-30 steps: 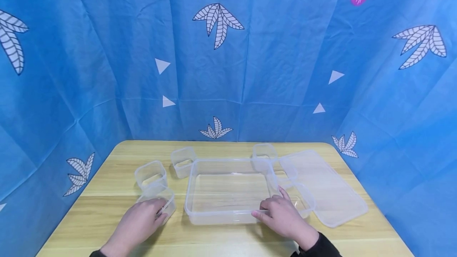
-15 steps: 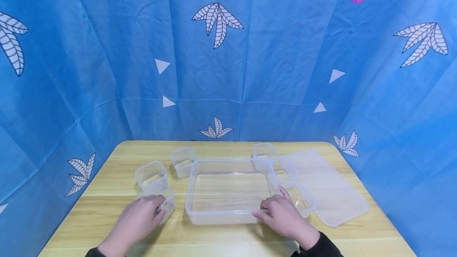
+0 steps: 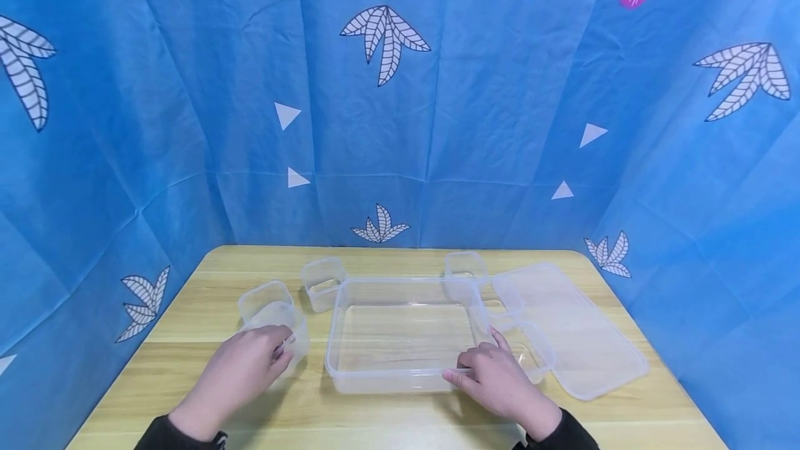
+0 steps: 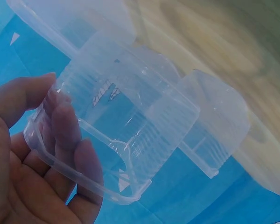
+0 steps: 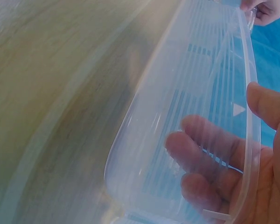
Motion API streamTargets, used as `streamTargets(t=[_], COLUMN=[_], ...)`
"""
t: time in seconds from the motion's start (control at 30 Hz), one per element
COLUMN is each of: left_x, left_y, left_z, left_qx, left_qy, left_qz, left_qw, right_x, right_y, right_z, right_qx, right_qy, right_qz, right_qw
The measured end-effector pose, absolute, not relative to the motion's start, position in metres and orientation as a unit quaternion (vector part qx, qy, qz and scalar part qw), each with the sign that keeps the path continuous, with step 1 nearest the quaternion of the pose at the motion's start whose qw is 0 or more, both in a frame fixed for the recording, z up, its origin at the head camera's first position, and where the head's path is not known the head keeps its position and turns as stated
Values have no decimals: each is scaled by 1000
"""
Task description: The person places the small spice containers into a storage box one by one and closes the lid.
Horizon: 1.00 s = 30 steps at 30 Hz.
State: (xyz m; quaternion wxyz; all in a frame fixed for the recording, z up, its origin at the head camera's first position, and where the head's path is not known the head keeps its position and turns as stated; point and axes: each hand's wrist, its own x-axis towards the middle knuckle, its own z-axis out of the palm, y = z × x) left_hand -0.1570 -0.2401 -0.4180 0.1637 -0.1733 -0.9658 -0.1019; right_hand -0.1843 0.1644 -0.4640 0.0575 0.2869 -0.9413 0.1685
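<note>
A small clear plastic container [image 3: 300, 333] is gripped at its near wall by my left hand [image 3: 240, 367], and it looks raised and tilted. In the left wrist view the thumb lies outside that wall while the other fingers show through the clear plastic. My right hand [image 3: 496, 379] pinches the near right rim of a large clear rectangular container [image 3: 381, 383], which stands on the table. From the right wrist, the thumb rests on the outside of the rim and the fingers curl inside the wall [image 5: 149, 126]. Nothing can be seen inside the large container.
Several more small clear containers stand around the large one: at the left [image 3: 262, 292], back left [image 3: 323, 271], back right [image 3: 465, 264] and right [image 3: 542, 342]. A flat clear lid [image 3: 584, 339] lies at the right. Blue patterned cloth [image 3: 475, 123] hangs behind the wooden table [image 3: 350, 422].
My left hand has raised and tilted the small container, shifting it slightly away from me towards the container behind it. The right hand and the large container have stayed in place.
</note>
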Motion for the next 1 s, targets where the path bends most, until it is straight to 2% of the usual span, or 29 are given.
streamTargets(t=[1.0], left_x=[-188], left_y=[-217], left_z=[-387], left_qx=[-207], left_qy=[-953], left_qz=[-103], left_qw=[194], right_x=[-183], right_y=[165], right_z=[-465], right_qx=[285], right_qy=[-940], right_qz=[182], right_qw=[50])
